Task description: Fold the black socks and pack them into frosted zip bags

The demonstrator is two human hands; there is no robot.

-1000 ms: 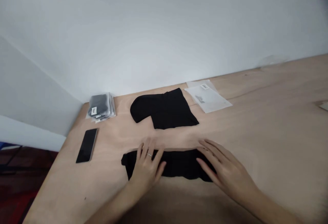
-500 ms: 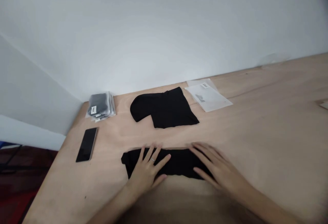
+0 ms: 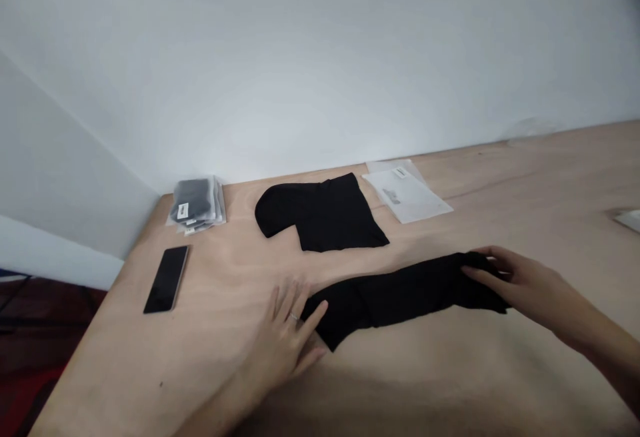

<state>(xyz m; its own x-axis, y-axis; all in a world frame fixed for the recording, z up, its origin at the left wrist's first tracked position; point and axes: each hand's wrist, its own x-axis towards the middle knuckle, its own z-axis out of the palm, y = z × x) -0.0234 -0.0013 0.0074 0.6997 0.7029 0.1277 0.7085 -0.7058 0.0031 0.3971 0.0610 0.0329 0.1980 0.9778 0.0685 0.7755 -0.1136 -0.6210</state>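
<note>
Since the earlier frame, the right hand (image 3: 533, 290) has swung out to the right, drawing one end of the long black garment (image 3: 400, 294) with it. On my feed, the garment now stretches in a slanted band across the near half of the plywood table (image 3: 465, 370), running from near left up to far right.

The right hand is grasping the garment's right end, with its fingers curled over the cloth and the thumb out of sight. The left hand (image 3: 283, 340), wearing a thin ring (image 3: 295, 317), is not clenched. It lies open on the table with its fingers spread, and its thumb touches the garment's left end.

Farther away, slightly left of center, a second black garment (image 3: 320, 214) lies flat, with a rounded end pointing left. Just to its right is a clear plastic sleeve (image 3: 403, 190) with a small white label. To its left sits a stack of clear bags (image 3: 195, 204) holding dark folded items and showing a white label. Nearer the left edge, a black smartphone (image 3: 166, 279) lies face up at a slight angle. A small white object (image 3: 629, 220) is cut off at the far right of my view. A pale wall (image 3: 300, 57) rises behind the table.
</note>
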